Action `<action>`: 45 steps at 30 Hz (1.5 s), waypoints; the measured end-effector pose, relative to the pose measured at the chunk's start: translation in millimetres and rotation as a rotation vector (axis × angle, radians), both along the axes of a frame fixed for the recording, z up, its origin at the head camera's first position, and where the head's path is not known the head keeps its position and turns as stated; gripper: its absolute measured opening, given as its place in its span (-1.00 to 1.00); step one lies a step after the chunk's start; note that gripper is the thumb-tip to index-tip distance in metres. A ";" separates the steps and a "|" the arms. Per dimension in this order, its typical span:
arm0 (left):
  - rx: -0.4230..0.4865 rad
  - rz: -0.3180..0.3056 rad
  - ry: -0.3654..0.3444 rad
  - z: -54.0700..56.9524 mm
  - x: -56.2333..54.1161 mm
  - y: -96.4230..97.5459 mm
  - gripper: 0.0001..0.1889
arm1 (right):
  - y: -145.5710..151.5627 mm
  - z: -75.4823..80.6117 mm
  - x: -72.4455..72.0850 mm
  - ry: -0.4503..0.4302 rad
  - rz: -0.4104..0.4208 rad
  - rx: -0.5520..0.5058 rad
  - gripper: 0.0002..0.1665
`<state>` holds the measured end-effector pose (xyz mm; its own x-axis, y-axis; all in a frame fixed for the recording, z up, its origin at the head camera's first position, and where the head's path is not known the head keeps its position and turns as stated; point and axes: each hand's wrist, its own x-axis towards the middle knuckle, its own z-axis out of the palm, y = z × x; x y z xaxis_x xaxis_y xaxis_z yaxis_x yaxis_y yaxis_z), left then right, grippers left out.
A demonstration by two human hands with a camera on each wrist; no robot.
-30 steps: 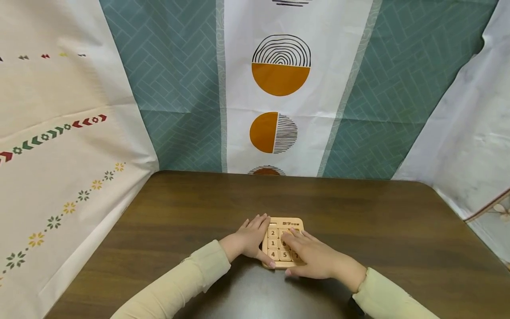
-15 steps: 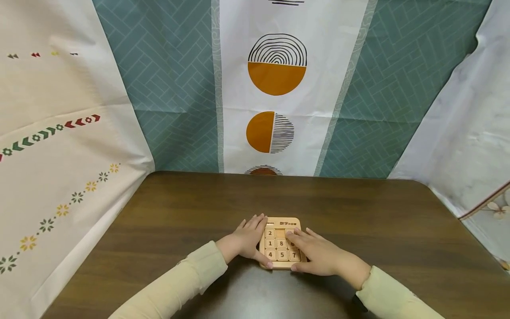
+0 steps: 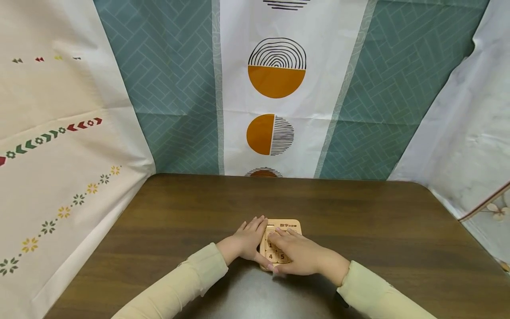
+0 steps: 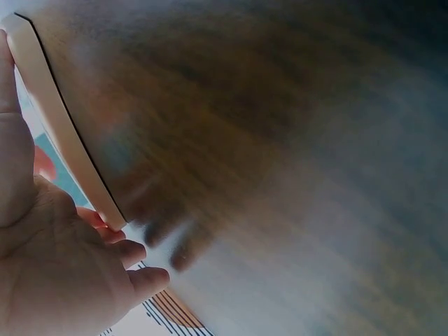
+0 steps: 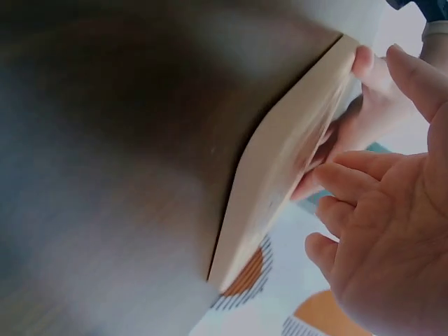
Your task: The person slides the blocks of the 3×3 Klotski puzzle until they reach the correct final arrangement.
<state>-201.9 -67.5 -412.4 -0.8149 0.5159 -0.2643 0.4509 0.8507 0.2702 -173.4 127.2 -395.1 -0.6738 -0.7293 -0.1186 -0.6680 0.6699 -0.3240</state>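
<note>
A wooden number sliding puzzle (image 3: 295, 224) lies flat on the brown table. My left hand (image 3: 246, 243) grips its left side, thumb at the near corner and fingers along the far left edge; the left wrist view shows the same thumb and fingers at the puzzle's side (image 4: 70, 133). Over the tiles lies my right hand (image 3: 306, 256), its fingers extended and fingertips on the upper left tiles, its thumb near the front edge. The tiles marked 4 (image 3: 271, 256) and 5 (image 3: 282, 256) show; the right-hand tiles are hidden under the hand.
The dark wooden table (image 3: 191, 199) stretches around the puzzle on all sides. Behind it hangs a green and white patterned cloth (image 3: 179, 88). A cream cloth with small flower motifs (image 3: 79, 155) covers the left side, a pale one (image 3: 458, 133) the right.
My right hand has moved left across the puzzle, from the right-hand tiles to the upper left ones. The gap in the top row, visible half a second ago, is now covered. My left hand keeps its grip.
</note>
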 end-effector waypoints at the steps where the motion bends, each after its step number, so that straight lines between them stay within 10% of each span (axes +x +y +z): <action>1: -0.004 -0.001 0.000 -0.8 0.1 0.1 0.30 | -3.0 -0.4 -0.7 -0.006 0.004 0.008 -0.10; 21: -0.014 0.012 -0.025 0.4 -3.7 0.1 0.31 | 21.6 -2.2 -1.0 -0.079 -0.071 -0.011 -0.04; 34: -0.003 0.020 -0.032 -2.3 -1.0 -1.9 0.31 | 3.5 -2.9 25.9 0.041 0.072 -0.016 -0.17; 45: -0.016 0.008 -0.023 -1.7 -0.3 0.4 0.30 | -3.3 -2.4 22.4 0.089 0.036 0.064 -0.08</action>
